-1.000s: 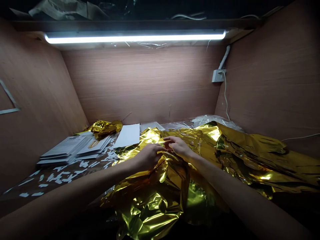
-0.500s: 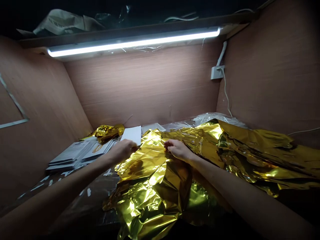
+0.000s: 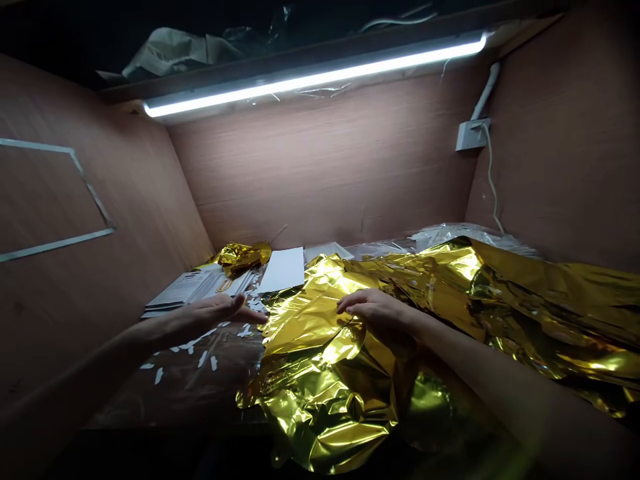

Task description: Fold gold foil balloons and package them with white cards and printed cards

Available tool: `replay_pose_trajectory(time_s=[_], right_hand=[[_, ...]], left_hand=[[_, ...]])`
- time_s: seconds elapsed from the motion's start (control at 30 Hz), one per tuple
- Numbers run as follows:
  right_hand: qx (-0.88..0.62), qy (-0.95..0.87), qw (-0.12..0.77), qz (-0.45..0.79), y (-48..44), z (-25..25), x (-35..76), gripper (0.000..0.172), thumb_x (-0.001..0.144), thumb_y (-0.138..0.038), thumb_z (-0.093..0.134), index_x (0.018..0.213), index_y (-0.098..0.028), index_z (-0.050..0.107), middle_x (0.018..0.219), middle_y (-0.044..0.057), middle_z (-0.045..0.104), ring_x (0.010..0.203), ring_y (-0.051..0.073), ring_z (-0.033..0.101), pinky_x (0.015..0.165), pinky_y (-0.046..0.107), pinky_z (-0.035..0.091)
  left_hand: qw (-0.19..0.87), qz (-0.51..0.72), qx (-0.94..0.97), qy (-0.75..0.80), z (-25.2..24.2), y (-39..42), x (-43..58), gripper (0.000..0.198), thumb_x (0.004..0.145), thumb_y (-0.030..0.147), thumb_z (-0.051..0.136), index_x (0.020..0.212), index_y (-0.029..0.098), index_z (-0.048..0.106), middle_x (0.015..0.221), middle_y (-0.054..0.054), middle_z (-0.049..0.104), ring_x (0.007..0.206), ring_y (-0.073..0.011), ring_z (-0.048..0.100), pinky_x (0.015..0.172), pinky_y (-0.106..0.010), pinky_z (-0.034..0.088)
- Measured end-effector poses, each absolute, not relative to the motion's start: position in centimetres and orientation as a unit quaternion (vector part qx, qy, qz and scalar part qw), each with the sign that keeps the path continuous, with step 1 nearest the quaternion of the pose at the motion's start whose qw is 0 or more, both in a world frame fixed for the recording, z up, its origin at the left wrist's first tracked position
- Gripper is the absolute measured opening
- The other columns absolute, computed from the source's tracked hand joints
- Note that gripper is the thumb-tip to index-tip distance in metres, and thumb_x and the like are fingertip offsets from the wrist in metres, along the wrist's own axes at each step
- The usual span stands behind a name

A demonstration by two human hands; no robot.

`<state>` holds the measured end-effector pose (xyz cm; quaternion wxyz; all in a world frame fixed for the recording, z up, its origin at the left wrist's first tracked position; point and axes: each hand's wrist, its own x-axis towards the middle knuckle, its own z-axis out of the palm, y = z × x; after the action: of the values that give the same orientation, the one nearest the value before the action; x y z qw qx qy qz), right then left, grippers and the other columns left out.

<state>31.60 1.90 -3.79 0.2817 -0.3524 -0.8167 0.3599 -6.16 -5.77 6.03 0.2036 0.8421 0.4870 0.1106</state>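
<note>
A crumpled piece of shiny gold foil (image 3: 325, 373), perhaps an uninflated foil balloon, lies across the work surface and hangs over its front edge. My right hand (image 3: 375, 310) is over its upper part, fingers loosely extended and slightly bent, the fingertips at the foil. My left hand (image 3: 215, 315) hovers beside the foil's left edge, fingers stretched out and nothing in them. Just behind the foil's left side lies a white card (image 3: 283, 270). Left of that is a stack of white paper pieces (image 3: 185, 292) with an orange-yellow loop on it.
More gold foil (image 3: 540, 300) is heaped on the right. A smaller gold bundle (image 3: 243, 255) sits at the back left. White scraps (image 3: 203, 358) litter the surface. Clear plastic (image 3: 450, 237) lies along the back wall. A socket box (image 3: 473, 135) and lit tube (image 3: 320, 77) are above.
My left hand has moved off the foil's upper left edge, down and left, and its fingers have opened out. The right hand's fingers have loosened. The view has turned left.
</note>
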Motion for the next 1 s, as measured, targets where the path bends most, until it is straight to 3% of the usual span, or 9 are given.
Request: replay_pose_trajectory(time_s=[0.07,0.13,0.23,0.4,0.5,0.67,0.73,0.9,1.0], right_hand=[[-0.359,-0.817,0.278,0.356,1.7,-3.6,31.5,0.033,0.081,-0.031,0.060,0.103,-0.021,0.082,0.122,0.006,0.076,0.120,0.028,0.066,0.108,0.041,0.047],[-0.368,-0.814,0.279,0.353,1.5,-3.6,31.5,0.033,0.082,-0.033,0.060,0.103,-0.021,0.082,0.121,0.007,0.076,0.116,0.029,0.068,0.105,0.042,0.049],[-0.354,-0.826,0.270,0.347,1.4,-3.5,31.5,0.031,0.083,-0.033,0.061,0.102,-0.022,0.082,0.122,0.007,0.076,0.117,0.030,0.067,0.108,0.045,0.047],[-0.226,-0.851,0.256,0.398,0.0,-0.5,31.6,0.029,0.078,-0.032,0.065,0.099,-0.024,0.083,0.137,0.006,0.068,0.143,0.034,0.046,0.120,0.054,0.029],[-0.118,-0.868,0.094,0.473,-2.2,3.2,31.4,0.042,0.085,-0.040,0.068,0.121,-0.023,0.077,0.143,0.006,0.064,0.145,0.031,0.043,0.121,0.046,0.028],[-0.294,-0.882,-0.087,0.358,-5.4,6.2,31.3,0.122,0.043,-0.037,0.099,0.154,-0.030,0.048,0.129,0.006,0.070,0.107,0.029,0.068,0.091,0.033,0.052],[-0.347,-0.885,-0.079,0.300,-6.1,5.8,31.7,0.133,0.040,-0.037,0.099,0.159,-0.031,0.040,0.125,0.007,0.070,0.103,0.029,0.068,0.087,0.032,0.052],[-0.376,-0.892,-0.058,0.244,-7.1,4.6,33.4,0.127,0.053,-0.040,0.095,0.162,-0.029,0.032,0.119,0.008,0.069,0.099,0.028,0.067,0.081,0.031,0.051],[-0.370,-0.876,-0.082,0.298,-7.5,4.4,34.6,0.110,0.059,-0.040,0.092,0.157,-0.026,0.044,0.101,0.004,0.073,0.083,0.022,0.067,0.067,0.026,0.050]], left_hand=[[0.249,0.118,0.854,0.441,4.4,-7.0,-4.7,0.081,0.097,0.077,0.027,0.129,0.019,0.072,0.127,-0.013,0.073,0.119,-0.0302,0.066,0.100,-0.039,0.049],[0.190,0.123,0.890,0.396,2.4,-8.6,-3.4,0.082,0.080,0.077,0.065,0.141,0.022,0.063,0.139,-0.013,0.066,0.127,-0.0337,0.061,0.109,-0.043,0.045],[0.136,0.119,0.947,0.266,-0.5,-10.8,-1.5,0.100,0.067,0.062,0.085,0.150,0.020,0.050,0.150,-0.017,0.057,0.136,-0.0360,0.055,0.116,-0.047,0.042],[0.065,0.108,0.970,0.208,-2.4,-11.5,0.4,0.079,0.080,0.034,0.075,0.151,0.017,0.045,0.154,-0.018,0.052,0.142,-0.0319,0.051,0.123,-0.046,0.036],[0.050,0.082,0.968,0.231,-2.1,-11.4,0.4,0.074,0.079,0.026,0.070,0.149,0.018,0.047,0.156,-0.016,0.050,0.143,-0.0313,0.050,0.123,-0.045,0.037],[0.045,0.068,0.967,0.239,-1.7,-11.6,-0.8,0.079,0.080,0.017,0.064,0.155,0.020,0.042,0.162,-0.012,0.042,0.148,-0.0317,0.043,0.126,-0.048,0.033],[0.045,0.075,0.968,0.236,-1.7,-11.7,-1.4,0.075,0.086,0.017,0.060,0.158,0.020,0.039,0.161,-0.011,0.042,0.148,-0.0304,0.041,0.126,-0.047,0.034],[0.043,0.106,0.961,0.250,-2.0,-11.4,-2.3,0.058,0.092,0.023,0.062,0.148,0.018,0.052,0.154,-0.015,0.051,0.141,-0.0319,0.051,0.119,-0.047,0.043],[0.054,0.129,0.957,0.253,-2.8,-11.0,-2.7,0.057,0.091,0.027,0.065,0.146,0.019,0.055,0.151,-0.016,0.053,0.140,-0.0332,0.053,0.118,-0.049,0.043]])
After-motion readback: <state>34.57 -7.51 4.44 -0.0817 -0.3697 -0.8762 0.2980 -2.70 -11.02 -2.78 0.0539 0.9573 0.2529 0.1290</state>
